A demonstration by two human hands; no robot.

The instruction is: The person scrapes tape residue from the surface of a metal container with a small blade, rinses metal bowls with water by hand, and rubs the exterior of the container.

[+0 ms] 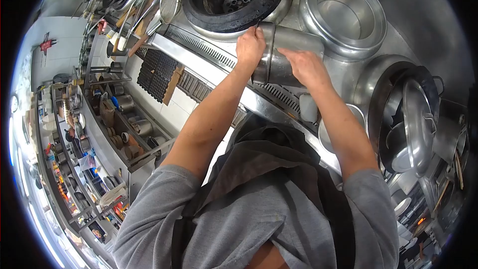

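Note:
A stainless steel cylinder (298,42) with a raised band round it lies on its side on the stove, between a burner and a round pot. My left hand (251,46) is closed on the cylinder's left end, near the black burner ring; its fingertips are partly hidden. On the curved side of the cylinder rests my right hand (304,66), with its index finger stretched out to the left and the other fingers partly out of sight. The inside of the cylinder cannot be seen.
The black wok burner (199,17) stands beyond my left hand. At the upper right a steel pot (313,15) sits in the stove top. Further right, a lid (416,124) leans over a wok. A slotted drain (199,42) runs along the front; a mesh strainer (170,2) is left.

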